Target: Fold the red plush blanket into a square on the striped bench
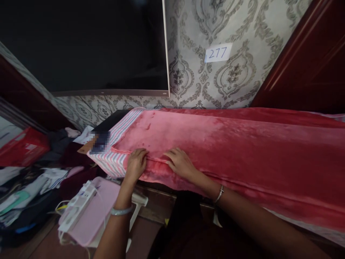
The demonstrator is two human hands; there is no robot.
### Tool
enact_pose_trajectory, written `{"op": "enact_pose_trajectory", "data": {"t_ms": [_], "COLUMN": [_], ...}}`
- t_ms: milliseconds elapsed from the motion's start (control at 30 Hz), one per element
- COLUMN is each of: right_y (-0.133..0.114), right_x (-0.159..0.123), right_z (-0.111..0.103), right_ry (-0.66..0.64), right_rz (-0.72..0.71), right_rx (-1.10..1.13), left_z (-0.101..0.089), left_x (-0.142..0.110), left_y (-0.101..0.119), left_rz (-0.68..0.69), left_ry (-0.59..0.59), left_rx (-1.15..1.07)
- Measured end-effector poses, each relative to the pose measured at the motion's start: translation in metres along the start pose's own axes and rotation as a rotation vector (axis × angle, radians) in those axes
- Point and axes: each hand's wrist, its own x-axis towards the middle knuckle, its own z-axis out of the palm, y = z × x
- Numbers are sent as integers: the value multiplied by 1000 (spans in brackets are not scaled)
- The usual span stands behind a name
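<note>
A pink plush blanket (229,151) lies spread over a long raised surface in front of me. My left hand (137,162) is curled over a fold at the blanket's near left edge, fingers closed on the fabric. My right hand (180,162) rests beside it on the same fold, fingers bent and pressing down on the blanket. A striped pink-and-white cloth (118,144) shows under the blanket's left end. Each wrist carries a bracelet.
A large dark screen (86,43) hangs on the patterned wall, with a paper label reading 277 (217,53). At lower left sit a pink case (91,212) with a white power strip (77,205), piled clothes (32,187) and a red basket (24,145). A dark red door (309,61) stands right.
</note>
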Motion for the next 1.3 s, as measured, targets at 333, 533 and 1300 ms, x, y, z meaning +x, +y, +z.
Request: {"op": "enact_pose_trajectory", "data": {"t_ms": [333,533,1300], "right_y": [-6,-6,-33], "right_x": [20,20,59], "right_z": [16,19,34], "right_ry": [-49,13,-109], "right_rz": [40,28,-9], "right_rx": [-82,-66,-38], "left_z": [0,2,-15], "left_x": [-2,-8,-9], "left_y": [-1,2,-56], "left_rz": [-7,-17,-120], "left_ry": [12,91,87], "left_rx": [9,20,124]}}
